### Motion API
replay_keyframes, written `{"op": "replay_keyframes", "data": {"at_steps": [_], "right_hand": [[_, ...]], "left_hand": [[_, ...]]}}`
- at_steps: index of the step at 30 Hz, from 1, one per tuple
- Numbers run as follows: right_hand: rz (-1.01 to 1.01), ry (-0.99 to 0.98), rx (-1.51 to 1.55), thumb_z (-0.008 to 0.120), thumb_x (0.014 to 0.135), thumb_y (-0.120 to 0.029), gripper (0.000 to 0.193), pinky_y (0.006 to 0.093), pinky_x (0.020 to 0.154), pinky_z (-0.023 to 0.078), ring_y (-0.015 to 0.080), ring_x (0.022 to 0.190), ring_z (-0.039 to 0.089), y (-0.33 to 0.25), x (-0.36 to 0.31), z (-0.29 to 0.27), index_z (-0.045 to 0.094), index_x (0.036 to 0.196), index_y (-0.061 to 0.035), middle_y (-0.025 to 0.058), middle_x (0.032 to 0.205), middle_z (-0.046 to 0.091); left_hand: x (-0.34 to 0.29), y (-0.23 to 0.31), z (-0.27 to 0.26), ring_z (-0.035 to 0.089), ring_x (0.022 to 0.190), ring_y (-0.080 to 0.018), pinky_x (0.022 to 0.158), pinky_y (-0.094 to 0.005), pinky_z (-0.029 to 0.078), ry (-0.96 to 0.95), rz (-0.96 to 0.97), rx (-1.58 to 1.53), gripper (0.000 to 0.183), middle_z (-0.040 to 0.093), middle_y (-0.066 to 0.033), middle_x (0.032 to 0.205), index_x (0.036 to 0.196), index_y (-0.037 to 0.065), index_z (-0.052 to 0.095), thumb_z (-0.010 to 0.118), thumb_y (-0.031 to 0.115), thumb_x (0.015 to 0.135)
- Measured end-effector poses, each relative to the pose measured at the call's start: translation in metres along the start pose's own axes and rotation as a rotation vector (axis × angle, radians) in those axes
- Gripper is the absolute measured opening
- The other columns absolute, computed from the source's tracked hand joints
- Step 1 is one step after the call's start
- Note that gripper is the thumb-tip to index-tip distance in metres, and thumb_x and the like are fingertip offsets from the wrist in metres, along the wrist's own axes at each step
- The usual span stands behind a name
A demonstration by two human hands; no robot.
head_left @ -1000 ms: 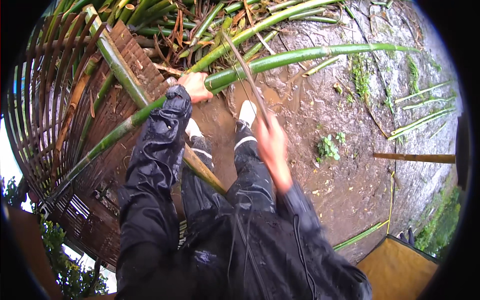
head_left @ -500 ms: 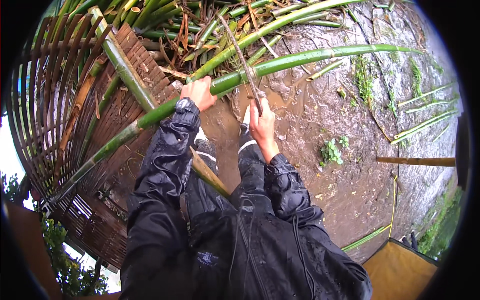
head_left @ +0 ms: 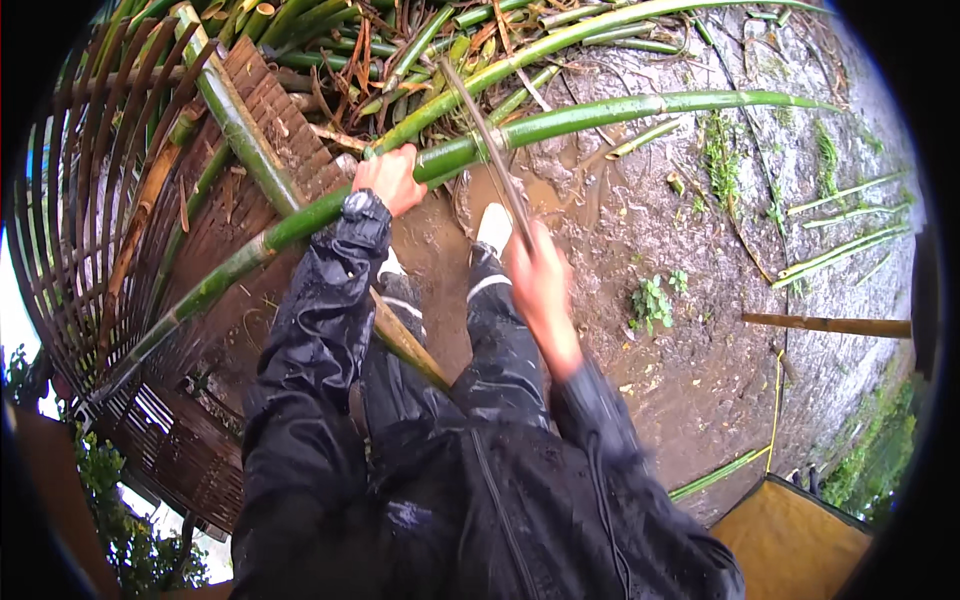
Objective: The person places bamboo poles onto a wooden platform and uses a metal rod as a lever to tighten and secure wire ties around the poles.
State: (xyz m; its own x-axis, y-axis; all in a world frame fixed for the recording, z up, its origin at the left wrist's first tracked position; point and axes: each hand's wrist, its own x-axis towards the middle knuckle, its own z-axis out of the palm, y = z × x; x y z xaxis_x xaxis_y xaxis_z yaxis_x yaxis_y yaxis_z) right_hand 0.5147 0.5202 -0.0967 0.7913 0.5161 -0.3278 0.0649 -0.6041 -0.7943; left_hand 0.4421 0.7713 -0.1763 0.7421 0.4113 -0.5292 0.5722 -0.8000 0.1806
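Observation:
A long green bamboo pole [head_left: 585, 119] runs from the lower left to the far right, across in front of me. My left hand [head_left: 391, 181] is closed over it, left of the spot where a bow saw crosses. The bow saw [head_left: 487, 135] has a curved brown frame with a thin line along its left side, and it lies across the pole near a joint. My right hand [head_left: 542, 275], slightly blurred, is wrapped round the saw's near end. Whether the thin line has cut into the bamboo cannot be made out.
A thicker bamboo post [head_left: 240, 125] meets the pole at left, beside a brown slatted panel [head_left: 270, 95] and curved slats [head_left: 60, 220]. Cut bamboo [head_left: 400, 70] is heaped ahead. Muddy ground [head_left: 600, 330] lies around my feet. A yellow-brown sheet [head_left: 795, 535] is at lower right.
My right hand has moved back toward me and to the right, drawing the saw with it. My left hand stays closed on the pole; the whole view has shifted slightly.

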Motion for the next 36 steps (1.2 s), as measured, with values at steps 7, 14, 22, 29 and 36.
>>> {"op": "replay_keyframes", "data": {"at_steps": [7, 14, 22, 29, 36], "right_hand": [[0.024, 0.004, 0.107, 0.060, 0.103, -0.027, 0.026, 0.0504, 0.058, 0.048, 0.0493, 0.072, 0.065, 0.015, 0.040, 0.029, 0.055, 0.094, -0.0023, 0.0258, 0.073, 0.063], [0.079, -0.057, 0.087, 0.060, 0.104, -0.028, 0.031, 0.0537, 0.060, 0.047, 0.0506, 0.073, 0.065, 0.002, 0.036, 0.017, 0.054, 0.095, 0.0001, 0.0293, 0.072, 0.062], [0.178, -0.140, -0.016, 0.054, 0.105, -0.035, 0.040, 0.0538, 0.071, 0.051, 0.0501, 0.083, 0.067, -0.040, 0.072, -0.001, 0.061, 0.100, 0.0035, 0.0302, 0.081, 0.066], [0.117, -0.050, 0.110, 0.055, 0.106, -0.030, 0.031, 0.0424, 0.062, 0.047, 0.0318, 0.064, 0.060, 0.005, 0.038, 0.021, 0.060, 0.101, 0.0005, 0.0208, 0.074, 0.061], [0.136, -0.051, 0.123, 0.058, 0.105, -0.022, 0.022, 0.0407, 0.058, 0.045, 0.0314, 0.061, 0.060, -0.007, 0.015, -0.006, 0.059, 0.099, -0.0011, 0.0185, 0.071, 0.059]], "left_hand": [[-0.008, 0.006, 0.020, 0.073, 0.091, -0.0388, 0.081, -0.0491, 0.059, 0.006, -0.021, 0.013, 0.038, 0.074, -0.0186, 0.103, 0.107, 0.005, 0.062, 0.073, 0.028, 0.079], [-0.005, 0.006, 0.018, 0.073, 0.087, -0.0410, 0.080, -0.0513, 0.058, 0.024, 0.017, 0.016, 0.041, 0.075, -0.0209, 0.095, 0.111, 0.009, 0.065, 0.074, 0.033, 0.079], [-0.005, 0.006, 0.019, 0.074, 0.088, -0.0393, 0.079, -0.0503, 0.059, -0.001, 0.016, 0.017, 0.037, 0.074, -0.0201, 0.095, 0.105, 0.007, 0.064, 0.075, 0.032, 0.079], [0.001, 0.001, 0.006, 0.072, 0.093, -0.0421, 0.085, -0.0520, 0.057, -0.073, 0.008, -0.058, 0.038, 0.074, -0.0211, 0.100, 0.106, 0.005, 0.066, 0.071, 0.030, 0.077], [0.008, 0.001, 0.002, 0.072, 0.094, -0.0410, 0.088, -0.0499, 0.057, -0.183, -0.007, -0.104, 0.052, 0.075, -0.0208, 0.099, 0.113, 0.011, 0.071, 0.077, 0.039, 0.069]]}}
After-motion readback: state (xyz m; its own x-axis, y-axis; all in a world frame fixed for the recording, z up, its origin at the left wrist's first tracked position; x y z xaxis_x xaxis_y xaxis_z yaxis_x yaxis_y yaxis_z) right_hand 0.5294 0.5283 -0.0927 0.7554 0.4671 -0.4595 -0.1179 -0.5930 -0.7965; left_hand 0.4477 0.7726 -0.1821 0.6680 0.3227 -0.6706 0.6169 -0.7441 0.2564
